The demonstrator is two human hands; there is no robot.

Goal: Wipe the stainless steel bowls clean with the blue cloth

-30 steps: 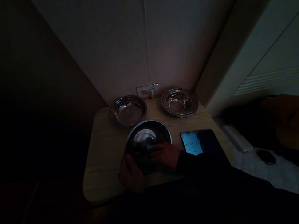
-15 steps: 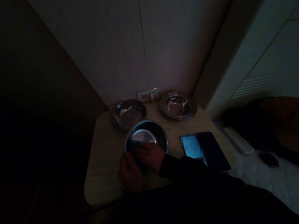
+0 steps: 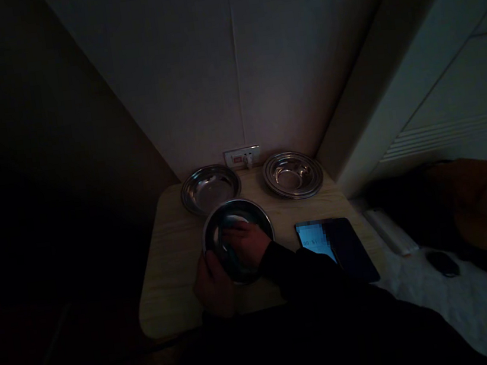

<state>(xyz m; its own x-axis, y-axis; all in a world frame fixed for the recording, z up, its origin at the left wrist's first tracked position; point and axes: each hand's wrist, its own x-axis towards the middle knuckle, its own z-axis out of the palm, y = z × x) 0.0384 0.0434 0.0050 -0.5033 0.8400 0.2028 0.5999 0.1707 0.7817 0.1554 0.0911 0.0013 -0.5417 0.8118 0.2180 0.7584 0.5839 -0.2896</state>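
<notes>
A round stainless steel bowl (image 3: 263, 219) stands at the middle of the small wooden table, its inside deep in shadow. My left hand (image 3: 213, 285) is closed at the near left rim, thumb up along the edge. Inside the bowl, my right hand (image 3: 248, 243) presses toward the bottom with its fingers close together. Beneath it shows a dark bluish-green cloth (image 3: 235, 261), mostly hidden by the hand and hard to make out in the dim light.
Behind the bowl sit a wide steel dish (image 3: 211, 190) on the left and stacked steel dishes (image 3: 293, 176) on the right. A phone with a lit screen (image 3: 317, 244) lies on a dark tablet-like slab (image 3: 354, 252). A wall socket (image 3: 242, 157) is behind the table (image 3: 161, 277).
My right hand has moved from the near left rim in toward the middle of the bowl, with the cloth. My left hand stays at the rim.
</notes>
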